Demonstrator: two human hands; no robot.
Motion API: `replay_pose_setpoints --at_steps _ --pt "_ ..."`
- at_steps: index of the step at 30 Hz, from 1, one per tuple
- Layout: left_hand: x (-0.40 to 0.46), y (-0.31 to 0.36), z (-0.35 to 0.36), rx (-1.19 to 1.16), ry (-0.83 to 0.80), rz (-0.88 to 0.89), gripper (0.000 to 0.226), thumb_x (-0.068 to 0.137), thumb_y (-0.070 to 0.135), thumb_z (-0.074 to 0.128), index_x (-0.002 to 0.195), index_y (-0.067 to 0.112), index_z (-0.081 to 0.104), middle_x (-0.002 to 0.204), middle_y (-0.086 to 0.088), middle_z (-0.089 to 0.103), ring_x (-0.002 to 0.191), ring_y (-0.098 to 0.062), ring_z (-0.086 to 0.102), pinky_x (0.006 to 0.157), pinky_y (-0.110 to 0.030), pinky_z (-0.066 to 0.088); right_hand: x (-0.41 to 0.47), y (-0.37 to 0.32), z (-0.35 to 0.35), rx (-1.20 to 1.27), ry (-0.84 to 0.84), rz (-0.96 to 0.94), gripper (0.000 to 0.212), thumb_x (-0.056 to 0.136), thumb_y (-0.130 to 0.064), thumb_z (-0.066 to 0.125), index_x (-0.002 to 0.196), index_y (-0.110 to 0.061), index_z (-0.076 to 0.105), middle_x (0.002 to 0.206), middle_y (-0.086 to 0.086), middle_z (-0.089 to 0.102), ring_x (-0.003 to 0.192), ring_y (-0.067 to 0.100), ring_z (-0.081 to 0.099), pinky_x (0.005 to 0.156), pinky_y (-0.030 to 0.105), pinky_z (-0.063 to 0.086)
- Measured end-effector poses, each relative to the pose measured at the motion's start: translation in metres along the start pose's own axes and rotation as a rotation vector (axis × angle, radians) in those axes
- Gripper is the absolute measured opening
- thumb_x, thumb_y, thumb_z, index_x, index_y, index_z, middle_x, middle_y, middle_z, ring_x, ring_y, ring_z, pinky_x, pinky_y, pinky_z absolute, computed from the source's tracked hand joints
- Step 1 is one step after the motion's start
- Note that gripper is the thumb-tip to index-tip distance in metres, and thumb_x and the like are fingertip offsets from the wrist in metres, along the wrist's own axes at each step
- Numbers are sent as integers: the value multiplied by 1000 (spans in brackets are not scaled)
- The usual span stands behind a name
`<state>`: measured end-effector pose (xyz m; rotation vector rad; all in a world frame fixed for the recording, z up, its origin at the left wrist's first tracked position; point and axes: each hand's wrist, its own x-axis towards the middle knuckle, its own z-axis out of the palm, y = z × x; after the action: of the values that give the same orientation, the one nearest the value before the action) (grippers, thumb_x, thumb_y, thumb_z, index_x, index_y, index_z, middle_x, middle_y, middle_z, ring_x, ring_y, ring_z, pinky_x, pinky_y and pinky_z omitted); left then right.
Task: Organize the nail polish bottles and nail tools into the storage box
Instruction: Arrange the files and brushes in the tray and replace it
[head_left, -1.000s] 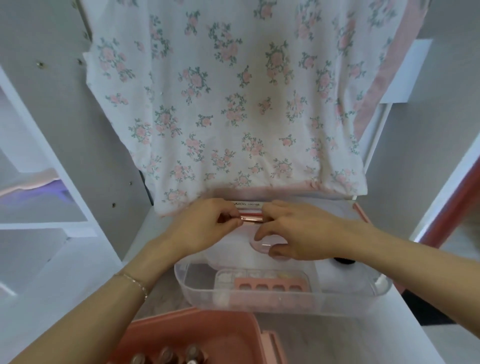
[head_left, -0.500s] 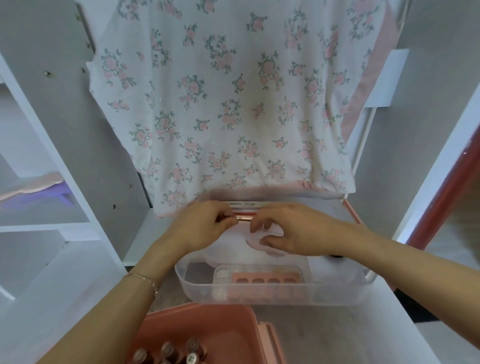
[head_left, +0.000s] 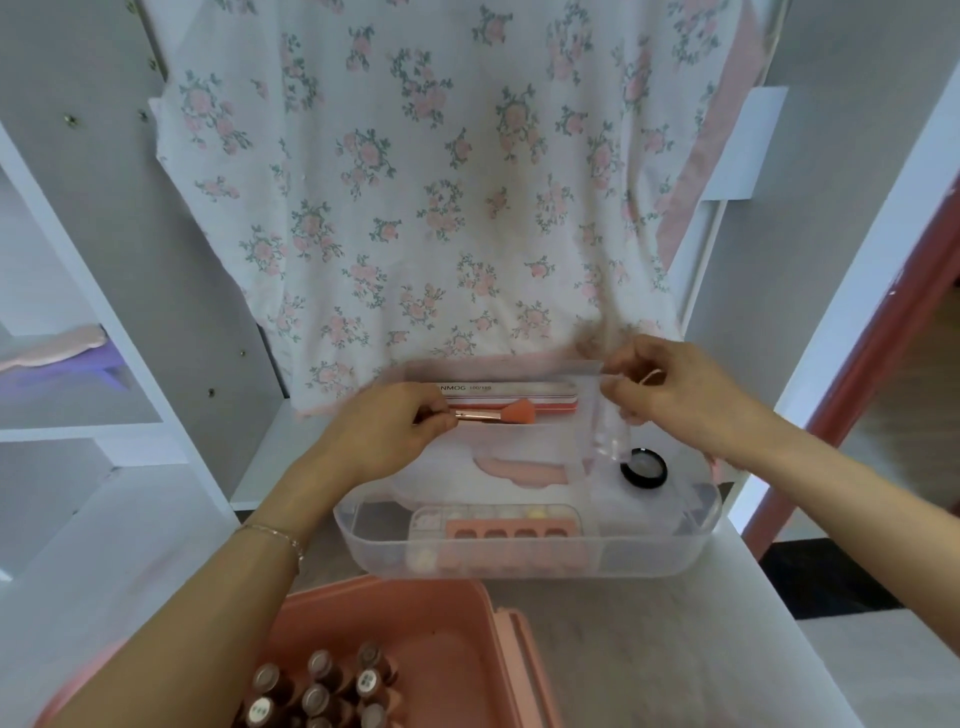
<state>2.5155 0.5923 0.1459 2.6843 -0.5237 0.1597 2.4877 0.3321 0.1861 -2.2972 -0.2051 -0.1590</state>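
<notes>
Soft, even daylight fills the scene, bright without harsh glare. Shadows are faint, pooling under the forearms. The wide-angle lens bends straight shelf edges (head_left: 78, 291) outward near the borders. Detail is slightly soft throughout, with the bottom corners blurriest.

Brush handle (head_left: 470, 415) partly concealed inside left hand (head_left: 382, 434). Nail polish bottles (head_left: 317, 691) cropped at lower frame edge. Nail file (head_left: 511, 391) lettering partly covered.
</notes>
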Motion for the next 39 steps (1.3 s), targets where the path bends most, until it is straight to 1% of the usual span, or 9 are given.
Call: replay_pose_setpoints --at_steps 3,8,14,18,21,25,27,31,39 --pt "1 0 -1 -1 -13 -2 15 90 31 54 78 24 58 65 10 53 59 -7 46 56 -24 36 -7 3 -2 -231 -167 32 8 81 -31 63 75 -28 58 73 -19 57 66 3 57 61 19 45" --pt "3 1 -1 -1 -16 -13 14 90 31 54 78 25 58 65 11 52 59 -8 47 54 -23 35 -5 -1 11 -414 -326 89 25 82 -38 62 80 -13 62 76 4 70 64 16 66 69 32 57" --pt "3 0 -1 -7 -15 -20 14 90 31 54 81 23 61 68 6 56 60 -9 46 56 -25 35 -3 -5 15 -381 -472 101 28 91 -33 50 78 -12 63 66 0 70 53 10 64 64 27 58" --pt "3 0 -1 -14 -18 -24 13 90 31 54 78 27 58 66 7 54 59 -8 45 55 -25 34 -3 0 1 -573 -379 -168 31 93 -29 41 92 -11 66 87 0 70 76 13 62 78 32 51" --pt "3 -1 -1 -9 -22 -26 13 90 32 55 80 25 60 71 4 58 62 -11 48 59 -28 37 -6 8 -7 -737 -445 -229 31 95 -27 40 116 -21 61 113 -7 66 99 12 60 95 24 42" --pt "3 -1 -1 -13 -20 -34 13 90 32 55 81 24 61 72 3 59 64 -13 50 62 -30 39 -9 17 -7 -919 -513 -306 35 96 -21 39 127 -28 52 123 -12 60 107 10 55 106 21 20" --pt "3 0 -1 -16 -23 -38 13 90 32 55 80 25 60 73 3 59 66 -15 51 63 -31 40 -9 14 -10 -902 -556 -262 36 94 -19 43 127 -29 51 123 -12 59 107 8 55 106 21 20" --pt "3 0 -1 -20 -21 -44 14 90 32 54 80 24 61 71 3 59 66 -16 51 61 -30 39 -13 2 -13 -768 -628 -179 39 91 -14 47 126 -31 52 116 -11 63 100 7 56 92 20 42" --pt "2 1 -1 -27 -13 -46 14 90 32 55 80 24 61 72 2 60 66 -16 53 63 -32 41 -17 -1 -12 -489 -710 -143 41 89 0 39 119 -24 55 94 -9 70 80 0 64 80 16 50"
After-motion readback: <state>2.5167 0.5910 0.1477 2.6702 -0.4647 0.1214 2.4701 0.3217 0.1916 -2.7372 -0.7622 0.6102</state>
